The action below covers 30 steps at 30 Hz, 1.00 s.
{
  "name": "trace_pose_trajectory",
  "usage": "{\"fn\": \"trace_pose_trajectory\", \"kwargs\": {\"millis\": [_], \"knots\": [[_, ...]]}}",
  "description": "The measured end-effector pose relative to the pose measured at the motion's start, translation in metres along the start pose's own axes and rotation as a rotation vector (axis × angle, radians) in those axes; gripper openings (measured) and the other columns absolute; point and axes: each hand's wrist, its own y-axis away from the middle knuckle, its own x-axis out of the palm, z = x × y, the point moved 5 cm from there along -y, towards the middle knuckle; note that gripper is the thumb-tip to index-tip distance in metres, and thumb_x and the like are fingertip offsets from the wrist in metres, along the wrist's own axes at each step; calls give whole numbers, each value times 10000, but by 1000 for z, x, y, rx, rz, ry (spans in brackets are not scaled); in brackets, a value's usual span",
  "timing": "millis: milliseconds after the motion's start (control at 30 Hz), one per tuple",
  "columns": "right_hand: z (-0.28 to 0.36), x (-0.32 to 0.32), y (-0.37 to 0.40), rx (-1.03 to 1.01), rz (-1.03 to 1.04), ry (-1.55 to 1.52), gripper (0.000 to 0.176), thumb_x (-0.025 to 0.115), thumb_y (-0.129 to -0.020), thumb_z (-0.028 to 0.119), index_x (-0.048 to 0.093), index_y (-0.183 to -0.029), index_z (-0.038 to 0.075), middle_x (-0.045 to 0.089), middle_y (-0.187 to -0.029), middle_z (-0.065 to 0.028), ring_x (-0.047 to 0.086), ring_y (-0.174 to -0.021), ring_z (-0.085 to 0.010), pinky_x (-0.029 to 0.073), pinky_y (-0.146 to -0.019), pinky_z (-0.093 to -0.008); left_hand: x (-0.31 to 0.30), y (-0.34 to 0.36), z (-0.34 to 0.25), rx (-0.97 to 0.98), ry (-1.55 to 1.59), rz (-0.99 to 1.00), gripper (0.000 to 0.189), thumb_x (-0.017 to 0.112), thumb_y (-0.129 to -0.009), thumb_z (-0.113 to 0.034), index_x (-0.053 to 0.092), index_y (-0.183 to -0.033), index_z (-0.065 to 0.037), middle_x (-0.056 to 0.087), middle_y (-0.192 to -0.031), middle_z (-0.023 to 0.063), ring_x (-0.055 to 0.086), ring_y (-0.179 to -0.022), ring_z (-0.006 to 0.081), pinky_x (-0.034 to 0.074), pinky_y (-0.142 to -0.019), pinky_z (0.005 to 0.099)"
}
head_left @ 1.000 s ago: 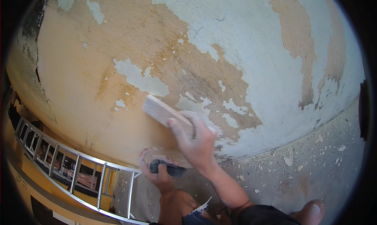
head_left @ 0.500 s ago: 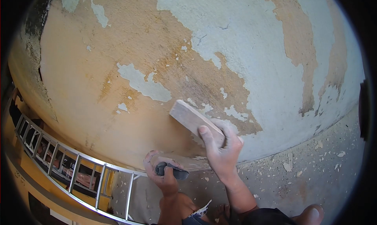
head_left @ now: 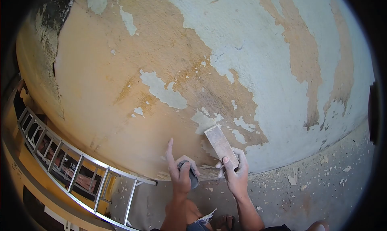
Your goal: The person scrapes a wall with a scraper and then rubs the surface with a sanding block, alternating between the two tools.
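Dusty with white powder, my right hand grips the lower end of a pale, flat rectangular block, thumb across its face. The block's upper end overlaps the peeling wall, beside a remaining flake of pale paint. My left hand is a little to the left, low in front of the wall. Its thumb and curled fingers close round a dark grey, rounded object, while the index finger points up. That object's exact kind does not show, as the fingers cover part of it.
An aluminium ladder lies across the lower left. Beyond its rungs a person's arm and dark clothing show at the far left. Paint chips litter the grey floor along the wall's foot. My knees and a sandalled foot are below.
My right hand has drawn down with the block, which now stands steeper. The left hand has shifted right and turned, its index finger now stretched upward. The view has shifted slightly.
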Motion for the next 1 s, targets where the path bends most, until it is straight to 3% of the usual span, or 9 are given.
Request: {"fn": "trace_pose_trajectory", "kwargs": {"millis": [200, 300, 467, 567, 600, 733, 833, 967, 1000], "knots": [[65, 10, 7, -389, -52, 278, 296, 625, -991, 201, 551, -1156, -33, 698, -814, -124, 628, -616, -122, 485, -528, -242, 15, -27, -25, 35, -286, -73, 837, 450, -884, 49, 26, -1588, -109, 539, -610, 69, 510, -478, 132, 470, -476, 269], [60, 1, 15, -1134, 127, 460, 290, 535, -1024, 275, 550, -1058, -12, 633, -670, -72, 574, -503, -146, 483, -523, -283, 15, -22, -27, 82, -293, -107, 869, 481, -872, 71, 7, -1585, -78, 540, -597, 38, 501, -469, 107, 433, -473, 245], [55, 36, -25, -739, -32, 668, 235, 524, -1007, 201, 553, -989, -32, 600, -593, -88, 581, -483, -221, 460, -510, -334, 11, -3, -19, 38, -236, -129, 853, 486, -879, 70, 31, -1585, -79, 543, -589, 46, 509, -470, 110, 438, -477, 245], [41, 32, -16, -957, -121, 514, 238, 648, -917, 108, 563, -1062, -60, 662, -738, -189, 665, -572, -367, 500, -513, -420, 9, -6, -25, 41, -146, -161, 831, 478, -891, 69, 43, -1583, -79, 540, -580, 51, 514, -469, 116, 442, -485, 246], [29, 37, -33, -437, 0, 786, 290, 669, -913, 150, 553, -1041, -83, 675, -726, -182, 676, -575, -348, 533, -554, -402, 10, -4, -26, 66, -121, -160, 820, 471, -897, 68, 46, -1582, -80, 538, -577, 52, 516, -470, 119, 443, -490, 246], [44, 38, 4, -1195, 82, 592, 218, 648, -943, 146, 535, -960, -39, 653, -666, -208, 685, -599, -369, 522, -523, -409, 10, -3, -32, 87, -86, -180, 808, 457, -902, 70, 42, -1580, -77, 536, -579, 52, 516, -474, 120, 443, -499, 247], [20, 55, -35, -474, 153, 947, 181, 630, -947, 114, 549, -983, -44, 661, -698, -219, 689, -624, -377, 522, -527, -423, 7, 7, -36, 97, -85, -198, 812, 454, -903, 47, 30, -1582, -83, 539, -581, 55, 511, -473, 119, 445, -504, 246], [41, 57, -4, -1133, 130, 488, 219, 635, -947, 146, 523, -930, -42, 604, -613, -231, 630, -562, -433, 470, -461, -472, 1, 0, -42, 157, -27, -225, 824, 460, -905, 18, 15, -1588, -98, 523, -593, 44, 499, -483, 116, 441, -504, 248], [30, 62, -22, -824, 34, 716, 218, 641, -942, 158, 531, -927, -29, 605, -599, -222, 630, -525, -410, 483, -464, -459, -1, 7, -40, 140, 28, -252, 827, 462, -905, 12, 12, -1590, -103, 517, -599, 39, 496, -488, 114, 441, -503, 249]]}}
